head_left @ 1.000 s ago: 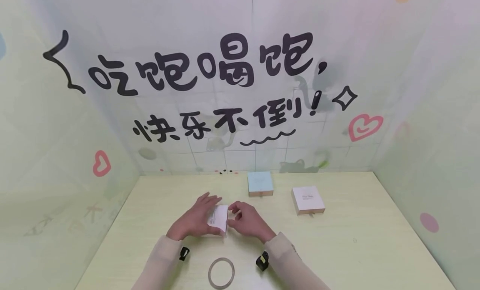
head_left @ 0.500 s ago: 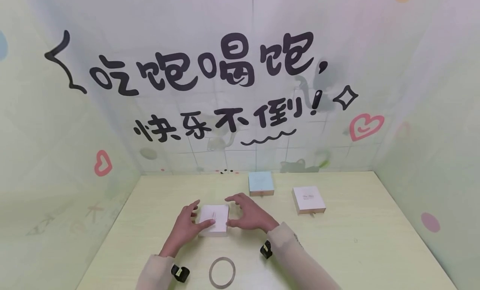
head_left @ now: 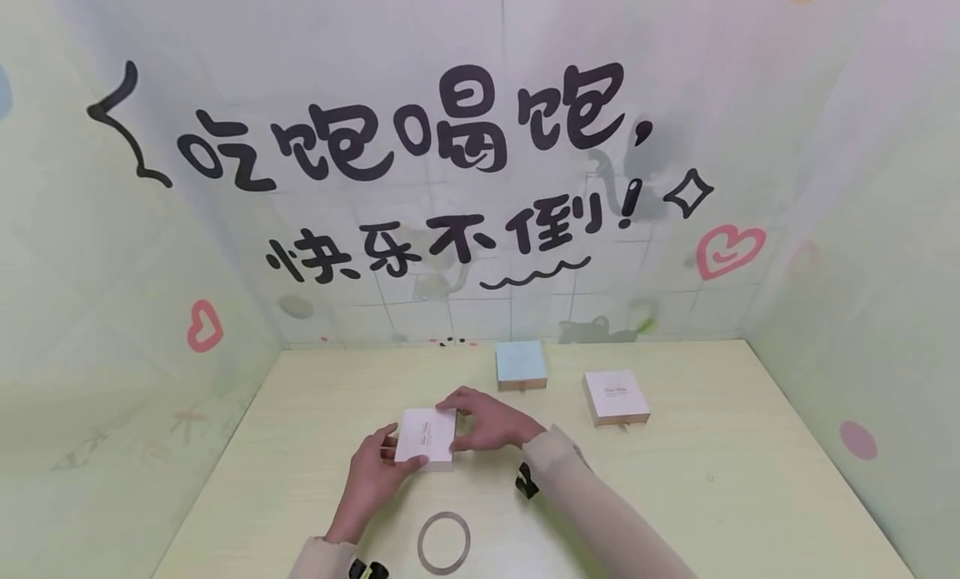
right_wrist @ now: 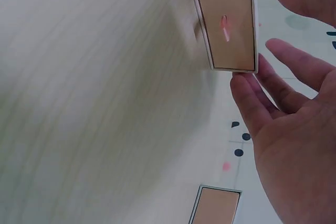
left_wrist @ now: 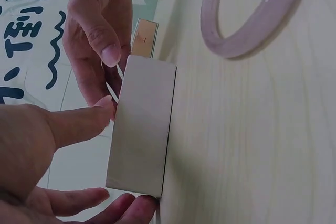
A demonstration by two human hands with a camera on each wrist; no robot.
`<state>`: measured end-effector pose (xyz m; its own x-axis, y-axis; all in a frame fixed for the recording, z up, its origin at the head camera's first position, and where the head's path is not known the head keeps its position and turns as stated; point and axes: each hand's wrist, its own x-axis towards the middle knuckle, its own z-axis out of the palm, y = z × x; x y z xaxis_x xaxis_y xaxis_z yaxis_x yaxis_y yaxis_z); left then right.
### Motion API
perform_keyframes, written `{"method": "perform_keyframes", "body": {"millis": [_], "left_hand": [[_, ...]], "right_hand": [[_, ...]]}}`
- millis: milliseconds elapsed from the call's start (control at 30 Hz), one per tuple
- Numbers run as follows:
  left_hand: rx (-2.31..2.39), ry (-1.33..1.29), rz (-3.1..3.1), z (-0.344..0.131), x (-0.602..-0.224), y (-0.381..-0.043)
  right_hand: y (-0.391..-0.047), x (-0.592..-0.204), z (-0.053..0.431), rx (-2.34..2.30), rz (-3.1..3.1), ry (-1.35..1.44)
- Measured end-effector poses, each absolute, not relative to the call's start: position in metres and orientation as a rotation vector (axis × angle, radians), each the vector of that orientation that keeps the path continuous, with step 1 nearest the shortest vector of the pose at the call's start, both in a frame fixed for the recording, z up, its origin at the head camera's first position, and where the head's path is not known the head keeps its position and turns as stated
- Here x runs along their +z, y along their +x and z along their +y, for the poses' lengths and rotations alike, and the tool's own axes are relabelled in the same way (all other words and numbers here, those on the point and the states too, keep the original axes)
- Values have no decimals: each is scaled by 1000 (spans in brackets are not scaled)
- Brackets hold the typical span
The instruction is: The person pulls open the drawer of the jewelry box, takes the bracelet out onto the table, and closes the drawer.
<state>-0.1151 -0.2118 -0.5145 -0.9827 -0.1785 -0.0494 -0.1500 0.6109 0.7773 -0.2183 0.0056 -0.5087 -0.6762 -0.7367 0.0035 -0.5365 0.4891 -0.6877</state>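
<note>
A pale pink drawer box (head_left: 420,429) with red script on top lies flat near the middle of the table. At its left end my left hand (head_left: 375,472) holds it, thumb over the near left top edge and fingers at the side. My right hand (head_left: 487,421) spans the right end, with fingers at the far corner and thumb by the near one. In the right wrist view, the box's tan drawer end (right_wrist: 227,19) shows a small pink ribbon tab. Nearer the front lies a pale translucent bangle (head_left: 422,544), apart from both hands.
A light blue box (head_left: 521,362) stands at the back of the table near the printed wall. To its right sits another pale pink box (head_left: 617,396) with red script. Printed side walls (head_left: 840,329) flank the light wooden tabletop (head_left: 675,496).
The box has turned flatter, its whole top now showing. My left hand drew back from over it to its left end; my right hand moved onto the right end. The bangle stayed put.
</note>
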Motion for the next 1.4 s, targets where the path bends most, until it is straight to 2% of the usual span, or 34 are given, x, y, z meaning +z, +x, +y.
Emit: {"method": "perform_keyframes", "body": {"millis": [700,1400], "left_hand": [[-1262,315,-2738,-203,-519,-117],[-1467,414,-2723,-215,-515,-124]], "right_hand": [[-226,-516,0,-1127,2381,-937],[-207,-522,4,-1228,2471,-828]]}}
